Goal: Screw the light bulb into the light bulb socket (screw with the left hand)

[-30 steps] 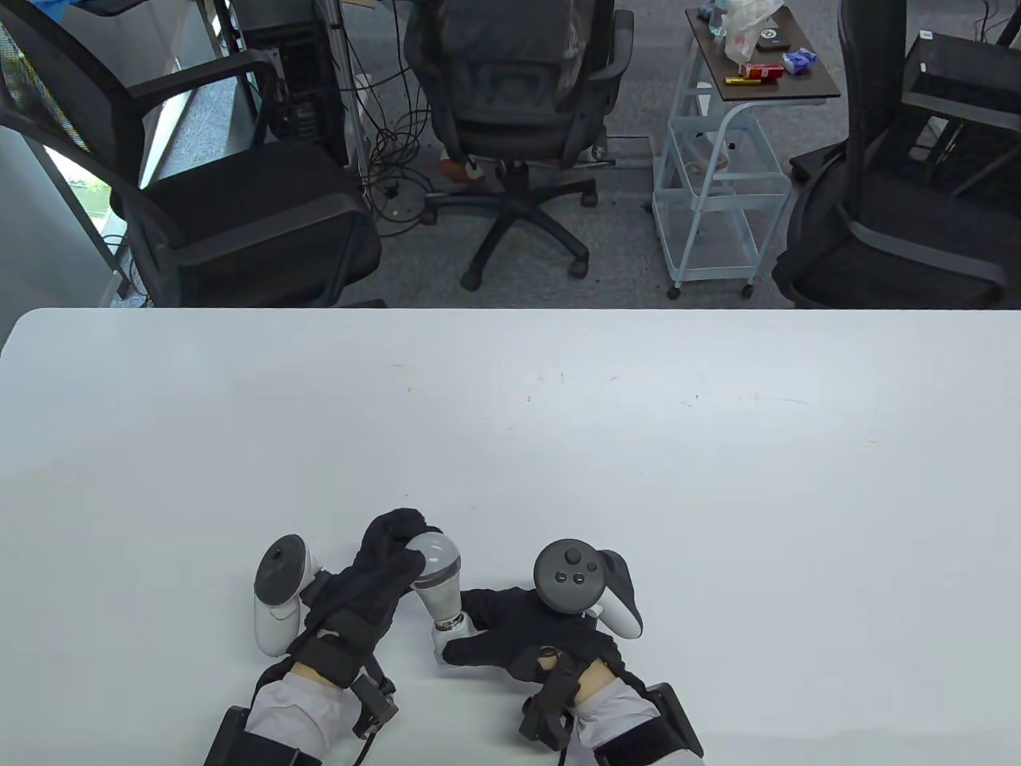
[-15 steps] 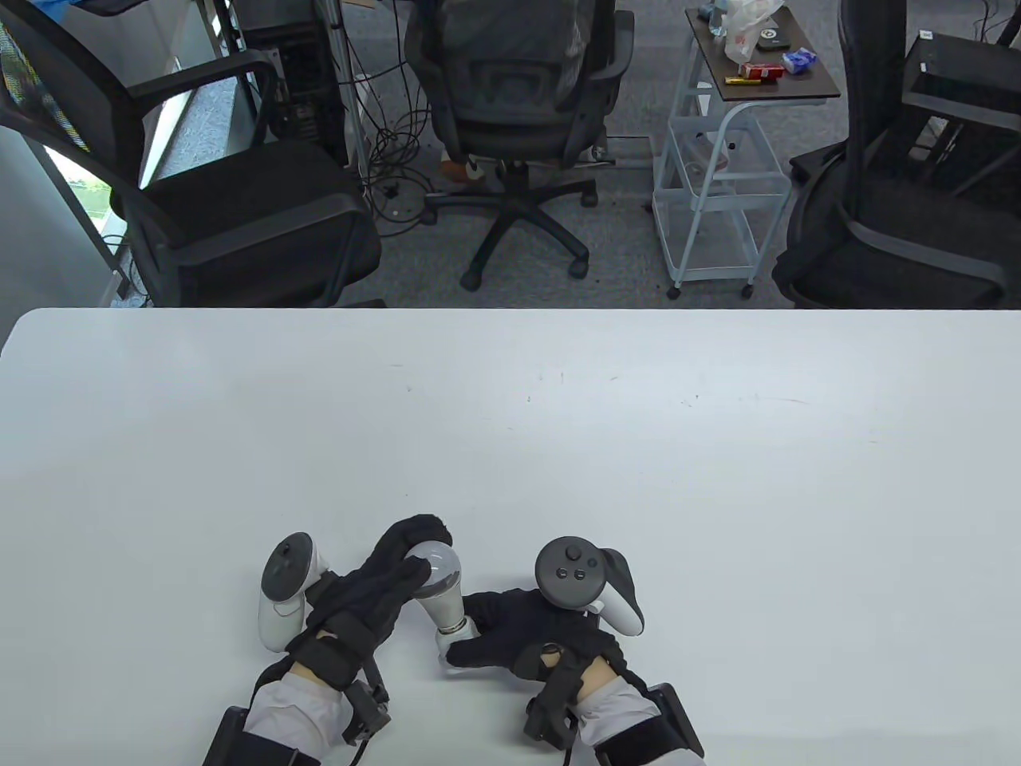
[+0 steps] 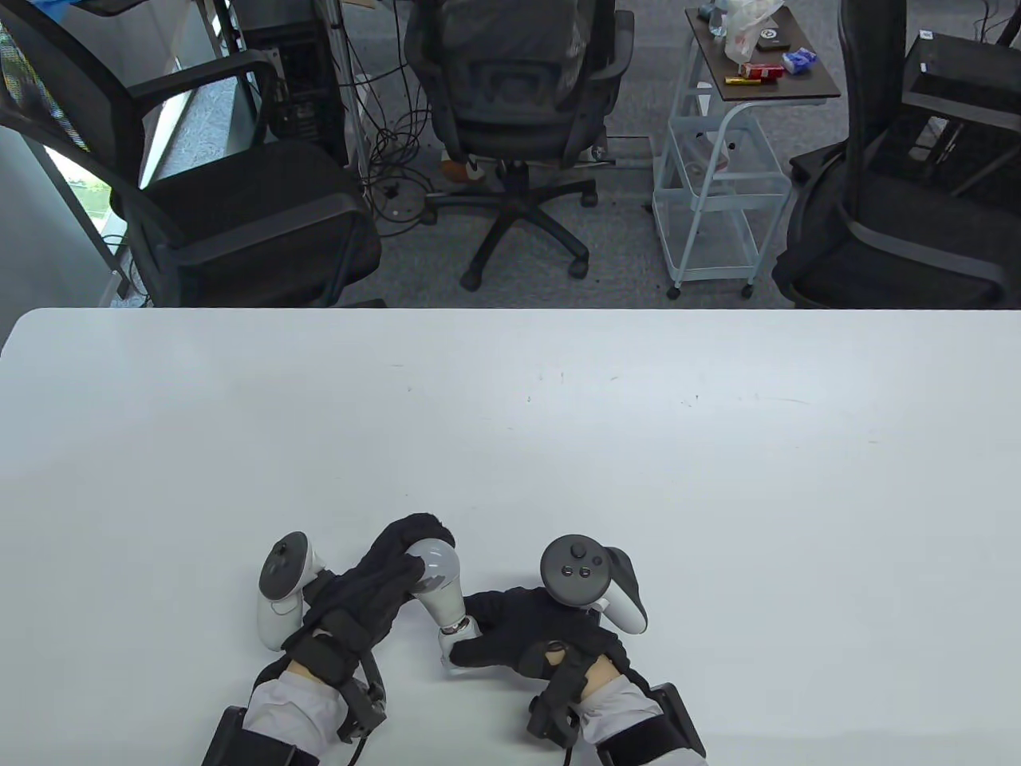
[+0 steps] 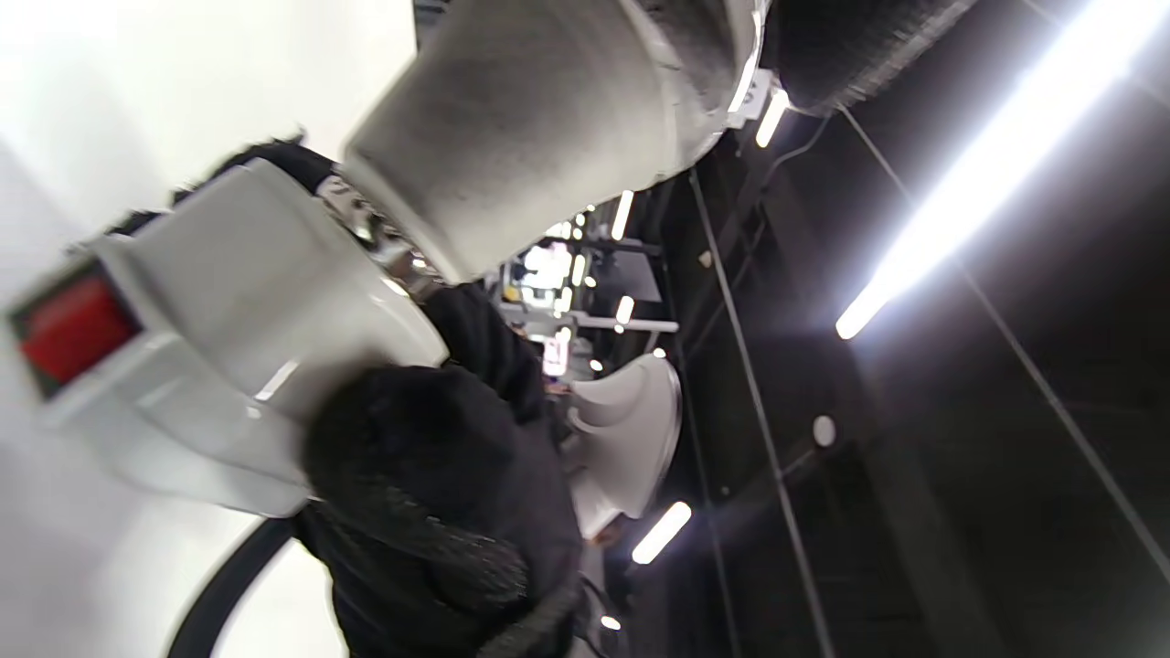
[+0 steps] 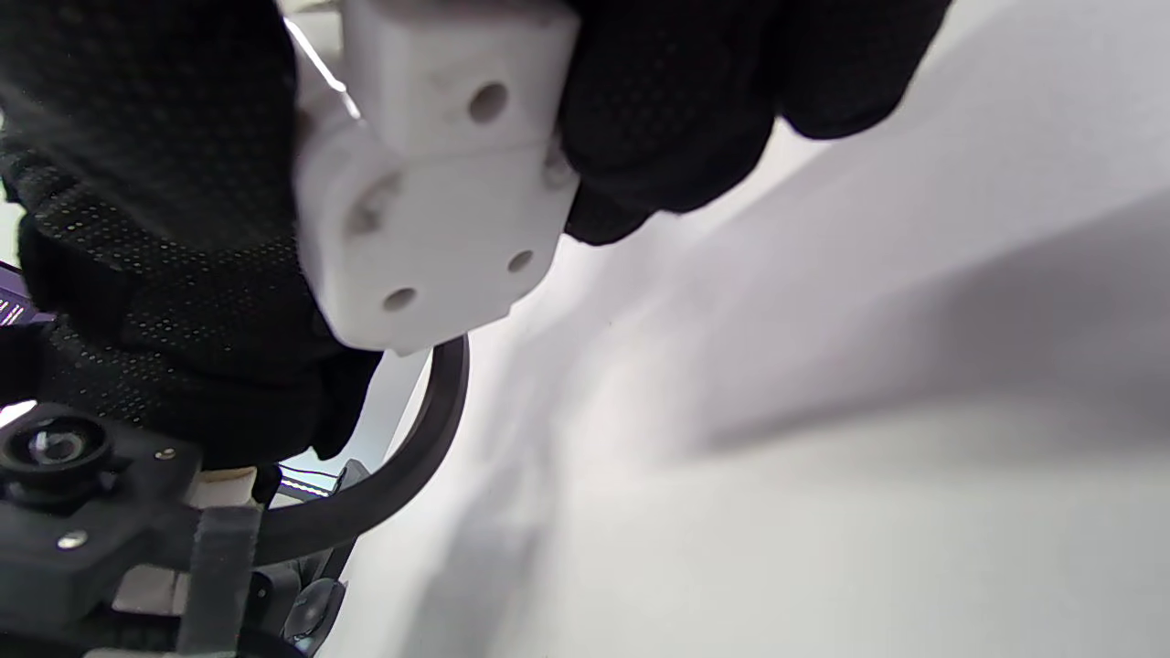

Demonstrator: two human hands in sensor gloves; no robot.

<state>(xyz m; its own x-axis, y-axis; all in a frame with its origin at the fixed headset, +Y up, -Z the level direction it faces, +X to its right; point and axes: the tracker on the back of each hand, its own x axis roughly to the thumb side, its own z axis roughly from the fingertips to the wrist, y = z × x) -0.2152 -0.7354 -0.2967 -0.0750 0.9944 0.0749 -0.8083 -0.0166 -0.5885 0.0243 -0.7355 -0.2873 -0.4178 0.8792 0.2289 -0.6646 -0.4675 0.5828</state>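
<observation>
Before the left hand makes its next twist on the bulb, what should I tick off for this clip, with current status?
1. Left hand grips the light bulb dome: ok.
2. Right hand holds the socket firmly: ok.
3. Bulb base meets the socket mouth: ok.
4. Metal thread still showing at the joint, so not fully seated: ok, in the left wrist view.
5. Bulb axis in line with socket: cannot tell.
6. Socket lifted off the table: cannot tell.

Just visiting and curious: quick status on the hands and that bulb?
Left hand grips light bulb dome. Right hand holds white socket. Bulb base in socket mouth, tilted; seating depth unclear. Nothing in the way.
</observation>
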